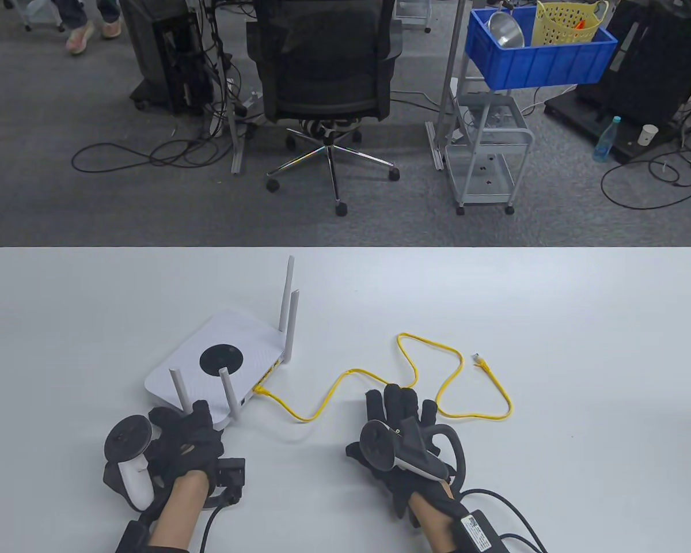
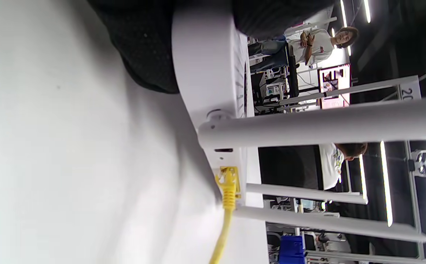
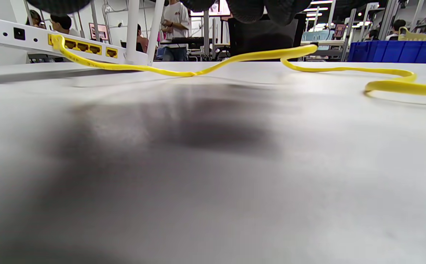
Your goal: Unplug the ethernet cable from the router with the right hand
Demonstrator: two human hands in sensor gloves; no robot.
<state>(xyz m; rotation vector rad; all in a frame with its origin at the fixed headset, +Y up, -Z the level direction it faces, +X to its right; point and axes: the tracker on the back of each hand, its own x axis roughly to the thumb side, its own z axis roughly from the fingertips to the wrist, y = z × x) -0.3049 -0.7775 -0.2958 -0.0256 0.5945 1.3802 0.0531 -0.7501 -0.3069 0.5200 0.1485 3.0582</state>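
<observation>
A white router (image 1: 219, 360) with several upright antennas lies left of centre on the table. A yellow ethernet cable (image 1: 322, 403) is plugged into a port on its near right side (image 2: 229, 179) and snakes right to a loose plug (image 1: 479, 360). My left hand (image 1: 187, 429) rests against the router's near corner; its fingers (image 2: 147, 44) press on the casing. My right hand (image 1: 400, 412) hovers spread over the table, right of the router, fingers above the cable's middle and holding nothing. The cable and port row show in the right wrist view (image 3: 57, 40).
The white table (image 1: 581, 345) stretches right of the cable. Beyond its far edge stand an office chair (image 1: 325, 86) and a cart with a blue bin (image 1: 538, 55).
</observation>
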